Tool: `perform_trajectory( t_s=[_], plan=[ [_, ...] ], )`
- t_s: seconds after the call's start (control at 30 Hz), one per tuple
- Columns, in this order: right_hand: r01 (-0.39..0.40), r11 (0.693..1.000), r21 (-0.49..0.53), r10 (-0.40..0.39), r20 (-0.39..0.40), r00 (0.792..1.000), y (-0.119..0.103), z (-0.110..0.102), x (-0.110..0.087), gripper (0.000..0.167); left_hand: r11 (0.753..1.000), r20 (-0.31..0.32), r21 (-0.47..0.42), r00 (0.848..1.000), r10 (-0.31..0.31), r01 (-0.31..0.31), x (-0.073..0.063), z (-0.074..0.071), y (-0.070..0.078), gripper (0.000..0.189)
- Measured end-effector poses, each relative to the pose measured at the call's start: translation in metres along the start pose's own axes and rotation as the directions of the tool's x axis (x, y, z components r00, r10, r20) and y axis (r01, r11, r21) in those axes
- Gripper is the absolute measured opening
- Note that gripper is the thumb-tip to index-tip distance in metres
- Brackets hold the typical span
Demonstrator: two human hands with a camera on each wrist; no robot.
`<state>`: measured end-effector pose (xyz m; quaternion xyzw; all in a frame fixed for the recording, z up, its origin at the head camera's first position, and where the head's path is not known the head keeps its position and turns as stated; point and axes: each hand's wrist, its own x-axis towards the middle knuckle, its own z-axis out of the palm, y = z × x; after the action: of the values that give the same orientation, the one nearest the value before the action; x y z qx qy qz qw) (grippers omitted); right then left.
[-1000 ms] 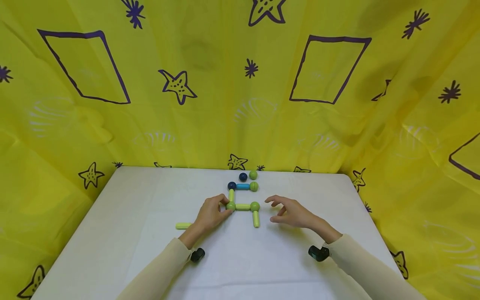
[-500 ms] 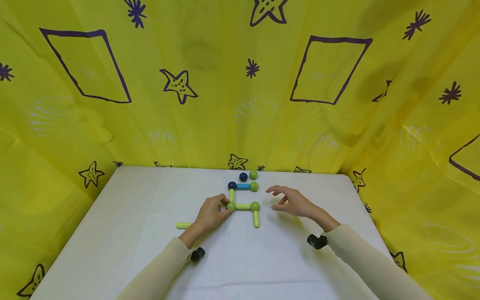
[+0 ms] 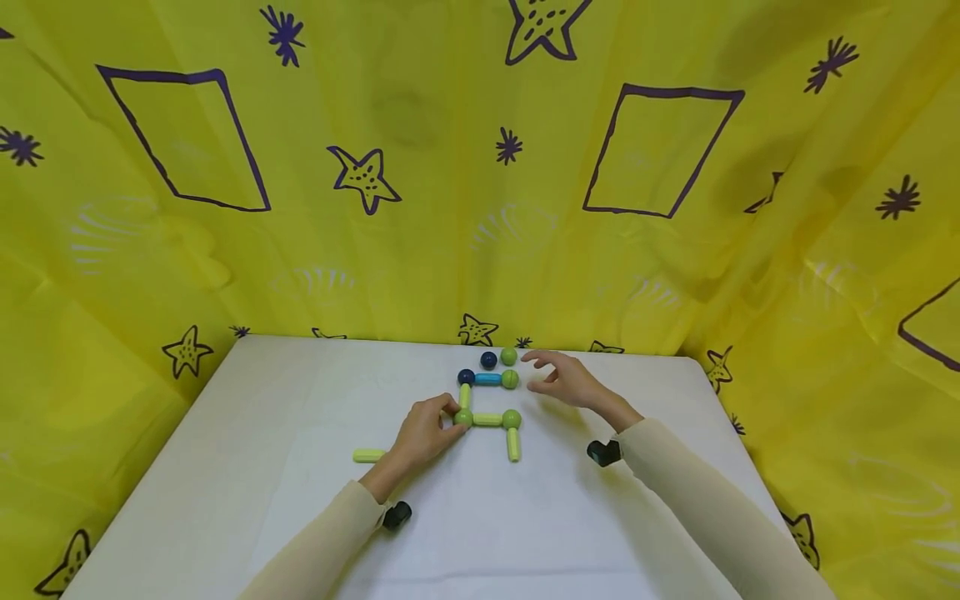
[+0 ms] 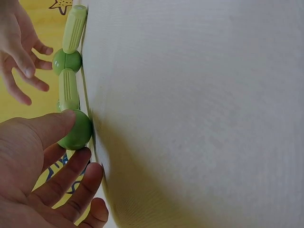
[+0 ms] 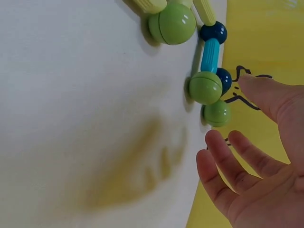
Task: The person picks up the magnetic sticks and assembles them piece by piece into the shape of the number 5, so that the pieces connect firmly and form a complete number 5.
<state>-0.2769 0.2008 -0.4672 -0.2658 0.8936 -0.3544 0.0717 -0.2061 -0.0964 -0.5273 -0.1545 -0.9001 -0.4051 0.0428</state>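
Observation:
My left hand (image 3: 422,431) pinches a green ball (image 4: 80,133) between thumb and fingers. From that ball a pale green rod (image 3: 465,397) leads back to a dark blue ball (image 3: 466,377), and another rod (image 3: 488,419) runs right to a green ball (image 3: 512,418). A further pale green rod (image 3: 513,445) points toward me from there. From the dark blue ball, a blue rod (image 3: 487,379) reaches a green ball (image 3: 510,379). My right hand (image 3: 567,382) hovers just right of this ball, fingers spread and loosely bent, touching nothing.
Behind the blue rod lie a loose dark blue ball (image 3: 488,360) and a loose green ball (image 3: 508,356). A separate pale green rod (image 3: 368,456) lies by my left wrist. The white table (image 3: 315,533) meets a yellow patterned curtain (image 3: 435,250) along its far edge.
My right hand has moved away from me and slightly left, from beside the front rod to beside the far green balls. My left hand keeps its pinch in the same place.

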Motion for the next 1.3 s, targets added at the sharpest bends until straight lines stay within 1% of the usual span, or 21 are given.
perform_trajectory(
  t_s=[0.1,0.33,0.43,0.53,0.67,0.83,1.0,1.13,1.3],
  plan=[
    [-0.037,0.999,0.009,0.037,-0.012,0.999,0.002,0.005,0.012,0.05,1.0,-0.002,-0.006,1.0,0.003,-0.003,0.0,0.0,0.0,0.018],
    [-0.084,0.996,0.026,0.085,-0.059,0.995,0.008,0.016,0.034,0.049,1.0,-0.004,-0.009,1.0,0.018,-0.018,-0.001,0.001,-0.001,0.018],
    [-0.101,0.995,0.028,0.102,-0.079,0.992,0.012,0.02,0.042,0.047,1.0,0.001,-0.011,1.0,0.012,-0.012,-0.001,0.001,-0.001,0.019],
    [-0.124,0.992,0.028,0.126,-0.086,0.988,0.012,0.023,0.049,0.044,1.0,0.004,-0.008,1.0,0.008,-0.008,-0.001,0.0,-0.001,0.019],
    [-0.159,0.987,0.016,0.16,-0.076,0.984,0.014,0.024,0.059,0.041,1.0,0.006,-0.009,1.0,0.006,-0.006,-0.001,0.0,-0.001,0.019],
    [-0.162,0.987,-0.003,0.161,-0.055,0.985,0.018,0.025,0.065,0.039,1.0,0.018,-0.016,1.0,-0.003,0.003,0.0,-0.001,0.0,0.02],
    [-0.163,0.987,-0.005,0.163,-0.054,0.985,0.021,0.026,0.068,0.036,1.0,0.006,-0.011,1.0,0.008,-0.008,0.0,-0.001,-0.001,0.019],
    [-0.192,0.981,0.001,0.191,-0.052,0.98,0.023,0.027,0.071,0.033,1.0,0.012,-0.014,1.0,0.008,-0.008,0.0,-0.001,-0.001,0.019],
    [-0.191,0.982,-0.006,0.19,-0.057,0.98,0.025,0.029,0.074,0.029,1.0,0.011,-0.018,1.0,0.005,-0.005,0.001,0.0,-0.002,0.019]
  ],
)
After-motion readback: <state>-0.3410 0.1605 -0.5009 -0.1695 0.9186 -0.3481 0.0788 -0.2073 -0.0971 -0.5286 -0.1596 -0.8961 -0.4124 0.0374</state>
